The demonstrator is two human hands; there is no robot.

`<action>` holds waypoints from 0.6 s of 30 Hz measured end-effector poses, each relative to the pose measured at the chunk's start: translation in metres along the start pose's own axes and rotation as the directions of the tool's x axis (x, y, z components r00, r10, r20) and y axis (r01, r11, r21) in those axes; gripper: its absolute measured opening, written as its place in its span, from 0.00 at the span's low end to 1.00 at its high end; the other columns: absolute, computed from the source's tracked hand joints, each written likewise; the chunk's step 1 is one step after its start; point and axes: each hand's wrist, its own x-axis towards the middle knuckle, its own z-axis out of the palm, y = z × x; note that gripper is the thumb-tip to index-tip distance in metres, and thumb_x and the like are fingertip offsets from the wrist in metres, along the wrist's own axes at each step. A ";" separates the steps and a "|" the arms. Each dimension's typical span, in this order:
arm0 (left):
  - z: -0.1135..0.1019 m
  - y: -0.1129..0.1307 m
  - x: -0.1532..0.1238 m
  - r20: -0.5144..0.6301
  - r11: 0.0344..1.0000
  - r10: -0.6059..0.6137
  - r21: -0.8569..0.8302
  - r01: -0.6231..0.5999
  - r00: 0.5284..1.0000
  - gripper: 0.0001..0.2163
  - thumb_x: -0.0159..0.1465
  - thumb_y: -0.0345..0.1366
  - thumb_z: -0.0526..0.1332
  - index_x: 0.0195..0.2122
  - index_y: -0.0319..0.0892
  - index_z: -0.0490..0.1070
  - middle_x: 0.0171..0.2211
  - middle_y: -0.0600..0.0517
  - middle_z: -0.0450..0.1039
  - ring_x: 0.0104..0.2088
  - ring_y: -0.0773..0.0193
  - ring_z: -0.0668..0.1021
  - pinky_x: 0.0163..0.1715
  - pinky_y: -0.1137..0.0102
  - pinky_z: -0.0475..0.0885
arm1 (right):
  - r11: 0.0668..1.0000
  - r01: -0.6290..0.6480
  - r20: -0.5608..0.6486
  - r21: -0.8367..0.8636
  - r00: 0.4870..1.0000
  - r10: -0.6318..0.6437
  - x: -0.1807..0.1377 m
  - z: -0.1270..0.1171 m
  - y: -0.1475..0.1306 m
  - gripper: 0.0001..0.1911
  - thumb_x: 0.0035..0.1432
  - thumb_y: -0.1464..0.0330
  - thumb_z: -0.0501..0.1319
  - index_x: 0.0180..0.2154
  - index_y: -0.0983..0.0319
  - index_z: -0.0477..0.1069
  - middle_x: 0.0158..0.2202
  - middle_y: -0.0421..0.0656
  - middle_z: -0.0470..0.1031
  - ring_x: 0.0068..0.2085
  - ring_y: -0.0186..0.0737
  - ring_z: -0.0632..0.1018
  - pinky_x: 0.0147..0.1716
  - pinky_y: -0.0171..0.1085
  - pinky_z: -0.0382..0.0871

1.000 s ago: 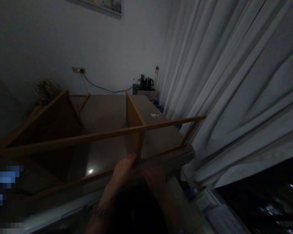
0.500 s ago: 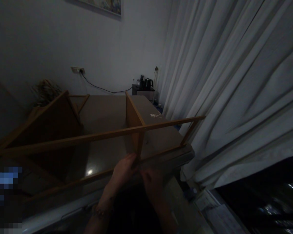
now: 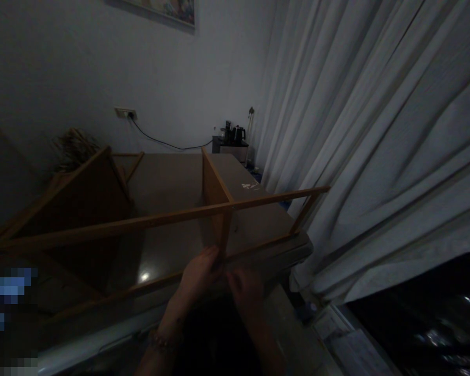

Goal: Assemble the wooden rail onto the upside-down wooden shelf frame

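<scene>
A wooden shelf frame [image 3: 149, 220] lies on its side on a grey-brown tabletop [image 3: 168, 180], with a shelf board [image 3: 214, 183] standing across its middle. My left hand [image 3: 199, 269], a beaded bracelet at its wrist, wraps round the lower rail by the foot of that board. Just to its right, my right hand [image 3: 245, 287] is closed close to the same joint, fingers curled. The dim light hides whatever may be between the right fingers. A larger wooden panel [image 3: 78, 203] of the frame stands to the left.
Long white curtains [image 3: 337, 130] hang on the right, touching the frame's end. A black kettle [image 3: 238, 134] stands on a small cabinet [image 3: 234, 151] by the wall. A cable [image 3: 168, 146] runs from a wall socket [image 3: 124, 113]. Dried plants [image 3: 74, 149] are at the far left.
My right hand shifts very slightly by the joint. My left hand and the wooden frame stay in place.
</scene>
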 end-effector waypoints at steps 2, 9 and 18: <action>0.001 -0.001 0.000 -0.001 1.000 -0.001 0.006 0.001 1.000 0.16 0.63 0.33 0.58 0.53 0.42 0.68 0.54 0.45 0.71 0.53 0.55 0.74 0.54 0.62 0.68 | 0.998 0.033 0.040 -0.044 0.999 -0.031 0.002 -0.002 -0.001 0.20 0.69 0.61 0.49 0.28 0.59 0.70 0.26 0.41 0.76 0.30 0.39 0.75 0.36 0.37 0.55; -0.005 0.004 0.001 0.023 1.000 -0.007 -0.012 0.007 1.000 0.15 0.62 0.32 0.58 0.50 0.42 0.69 0.54 0.45 0.71 0.53 0.56 0.74 0.54 0.63 0.68 | 0.979 -0.146 0.092 0.140 0.987 0.134 -0.002 0.003 -0.007 0.18 0.67 0.63 0.51 0.26 0.58 0.69 0.26 0.40 0.75 0.29 0.38 0.75 0.32 0.35 0.59; -0.005 0.003 0.000 0.014 1.000 0.007 -0.014 -0.007 1.000 0.15 0.62 0.31 0.58 0.51 0.42 0.69 0.54 0.45 0.71 0.53 0.55 0.74 0.54 0.61 0.69 | 0.842 -0.354 0.126 0.406 0.935 0.332 -0.004 0.006 -0.017 0.18 0.65 0.59 0.52 0.26 0.58 0.69 0.22 0.38 0.74 0.24 0.37 0.74 0.25 0.33 0.62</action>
